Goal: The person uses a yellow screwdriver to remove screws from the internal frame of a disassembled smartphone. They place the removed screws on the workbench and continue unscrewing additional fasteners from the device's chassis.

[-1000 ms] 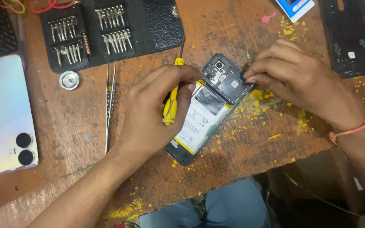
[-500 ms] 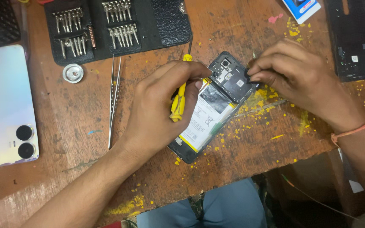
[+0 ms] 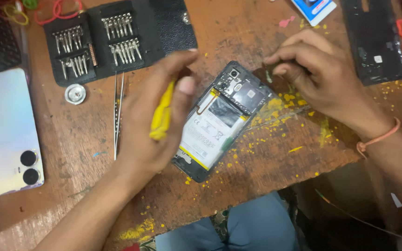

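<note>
The worn wooden table (image 3: 275, 153), speckled with yellow flecks, carries everything here, with a pale phone back cover (image 3: 6, 132) lying at its left edge and a black case of screwdriver bits (image 3: 112, 39) open at the top. The opened phone (image 3: 222, 118) lies at an angle in the middle, its back off, battery and circuit board bare, its lower end near the table's front edge. Half a second ago both hands crowded over its camera end; now they have drawn apart and that end lies uncovered, which suggests the work on that corner has paused or finished. The left hand (image 3: 152, 121) has lifted back to the phone's left side, fingers closed around a yellow-handled screwdriver (image 3: 162, 114). The right hand (image 3: 319, 76) has pulled off to the upper right, fingertips pinched narrowly together; whether they hold a small part, I cannot tell. Thin tweezers (image 3: 117, 116) lie beside the left hand.
</note>
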